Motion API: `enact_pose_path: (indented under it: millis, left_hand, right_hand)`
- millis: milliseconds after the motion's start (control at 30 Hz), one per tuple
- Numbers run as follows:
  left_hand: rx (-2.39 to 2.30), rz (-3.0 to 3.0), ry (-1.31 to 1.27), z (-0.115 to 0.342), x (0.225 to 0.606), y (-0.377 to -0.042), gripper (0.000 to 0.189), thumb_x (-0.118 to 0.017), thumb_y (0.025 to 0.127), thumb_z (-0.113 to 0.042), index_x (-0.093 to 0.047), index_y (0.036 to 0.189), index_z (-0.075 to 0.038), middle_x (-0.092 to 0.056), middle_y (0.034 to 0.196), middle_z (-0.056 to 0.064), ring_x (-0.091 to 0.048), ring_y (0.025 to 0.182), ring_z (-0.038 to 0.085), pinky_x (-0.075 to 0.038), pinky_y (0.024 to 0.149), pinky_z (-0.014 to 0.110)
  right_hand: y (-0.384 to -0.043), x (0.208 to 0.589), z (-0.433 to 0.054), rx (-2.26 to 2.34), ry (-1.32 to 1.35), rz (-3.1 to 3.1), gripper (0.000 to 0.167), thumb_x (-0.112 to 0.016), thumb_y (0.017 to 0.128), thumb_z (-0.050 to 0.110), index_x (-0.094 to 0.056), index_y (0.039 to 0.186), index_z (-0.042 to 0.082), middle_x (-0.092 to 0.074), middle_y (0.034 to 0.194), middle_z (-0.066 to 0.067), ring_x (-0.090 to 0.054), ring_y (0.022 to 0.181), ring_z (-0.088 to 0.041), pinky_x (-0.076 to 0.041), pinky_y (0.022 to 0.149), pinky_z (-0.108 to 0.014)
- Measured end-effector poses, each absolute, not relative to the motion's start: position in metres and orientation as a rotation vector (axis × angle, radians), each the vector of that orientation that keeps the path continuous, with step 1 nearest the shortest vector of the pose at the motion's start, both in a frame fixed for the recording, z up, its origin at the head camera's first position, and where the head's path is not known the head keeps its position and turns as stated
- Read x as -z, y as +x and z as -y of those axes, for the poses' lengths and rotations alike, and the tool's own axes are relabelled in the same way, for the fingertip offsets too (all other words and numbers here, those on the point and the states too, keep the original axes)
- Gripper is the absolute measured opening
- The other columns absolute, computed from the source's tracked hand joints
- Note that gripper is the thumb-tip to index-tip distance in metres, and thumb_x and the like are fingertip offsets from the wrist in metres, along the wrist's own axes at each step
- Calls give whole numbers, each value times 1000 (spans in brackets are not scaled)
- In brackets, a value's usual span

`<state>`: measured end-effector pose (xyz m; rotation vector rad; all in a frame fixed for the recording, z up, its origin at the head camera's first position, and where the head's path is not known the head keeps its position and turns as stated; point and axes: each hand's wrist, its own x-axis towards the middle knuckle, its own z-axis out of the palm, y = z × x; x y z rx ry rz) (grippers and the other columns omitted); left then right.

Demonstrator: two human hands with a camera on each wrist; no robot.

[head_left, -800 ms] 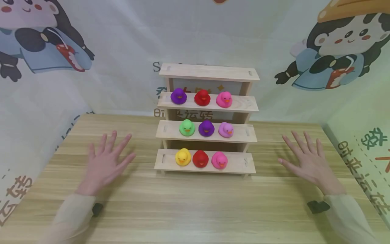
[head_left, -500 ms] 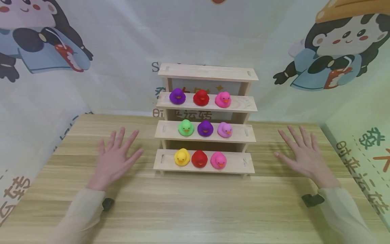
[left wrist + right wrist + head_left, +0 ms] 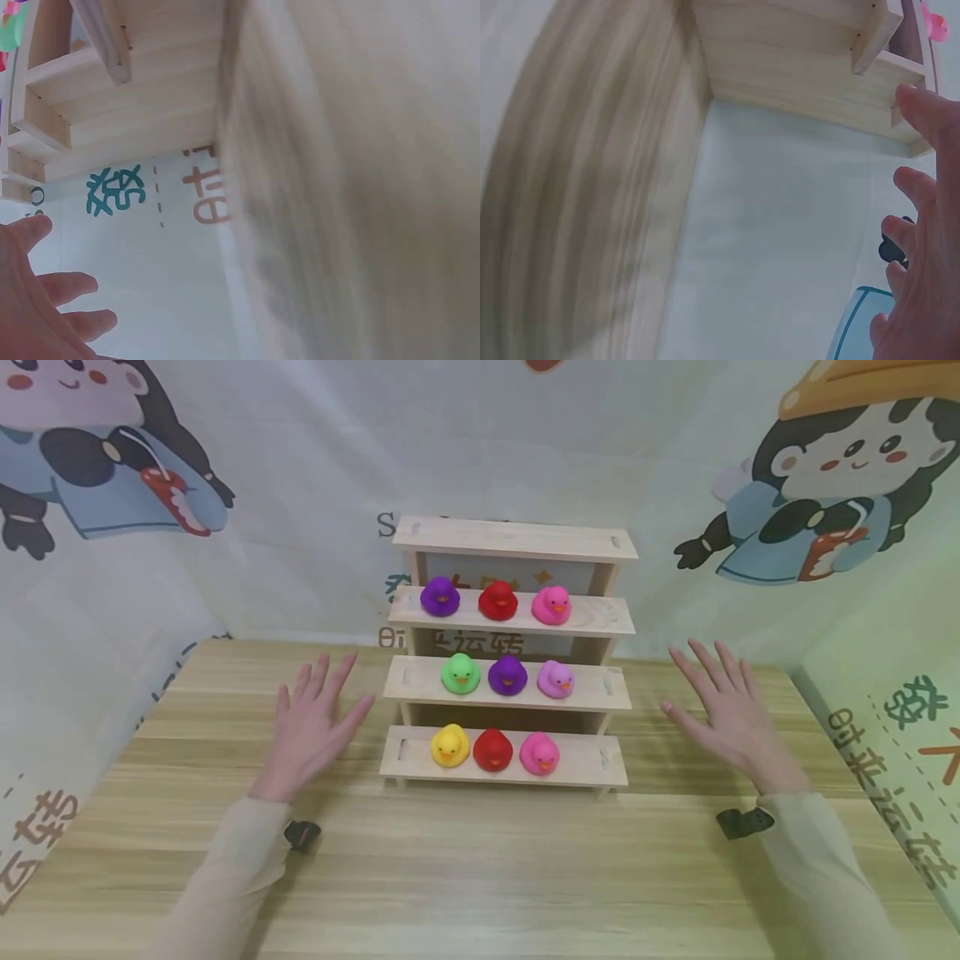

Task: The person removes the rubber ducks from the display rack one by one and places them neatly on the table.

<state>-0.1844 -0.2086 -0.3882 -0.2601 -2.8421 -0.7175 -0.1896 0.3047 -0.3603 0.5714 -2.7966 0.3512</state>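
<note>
A pale wooden stepped rack stands in the middle of the head view, its top step bare. On the step below sit a purple duck, a red duck and a pink duck. Under them are a green duck, another purple duck and a lilac duck. The lowest step bears a yellow duck, a red duck and a pink duck. My left hand, fingers spread, hovers left of the rack; my right hand mirrors it on the right. Both touch nothing.
The rack stands on a wood-grain table. Behind and at the sides hangs a pale printed cloth with cartoon figures and lettering. A dark strap shows at the left wrist and another dark strap at the right.
Both hands have moved forward and inward, nearer to the rack from either side, with fingers still spread. The ducks and the rack have stayed in place.
</note>
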Motion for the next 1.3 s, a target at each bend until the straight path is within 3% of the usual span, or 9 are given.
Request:
enact_pose_path:
  millis: [233,433,733,967,1300]
  left_hand:
    - [953,2748,-280,193,379,-200,67,-39,101,-50,-15,156,-21,-10,157,21,-7,142,44,5,108,65]
    - [1090,2685,-304,179,368,-216,66,-37,101,-49,-14,156,-21,-14,158,14,-9,144,35,4,109,63]
    - [1255,2599,-324,167,352,-238,63,-39,101,-48,-17,156,-25,-21,158,9,-22,141,36,-16,111,59]
    - [1327,2620,-273,159,347,-253,62,-33,101,-53,-19,155,-28,-24,157,10,-26,139,39,-20,107,65]
    - [1438,2588,-225,153,348,-262,59,-36,102,-49,-23,155,-28,-27,155,13,-36,135,36,-26,109,57]
  right_hand:
    - [-199,352,-292,-418,595,2726,70,-44,98,50,-25,154,14,-19,157,-17,-3,145,-35,-1,113,-58]
    - [-207,347,-279,-468,612,2663,69,-44,98,51,-29,152,11,-23,156,-18,-8,144,-37,-4,114,-57]
    - [-216,346,-260,-536,652,2574,66,-44,99,49,-34,149,7,-29,152,-23,-14,142,-40,-7,114,-55]
    - [-223,346,-249,-590,685,2515,66,-41,99,51,-36,148,7,-31,151,-23,-18,141,-42,-7,115,-53]
    - [-228,345,-238,-642,717,2495,60,-45,100,40,-34,149,6,-30,151,-22,-21,140,-39,-13,115,-50]
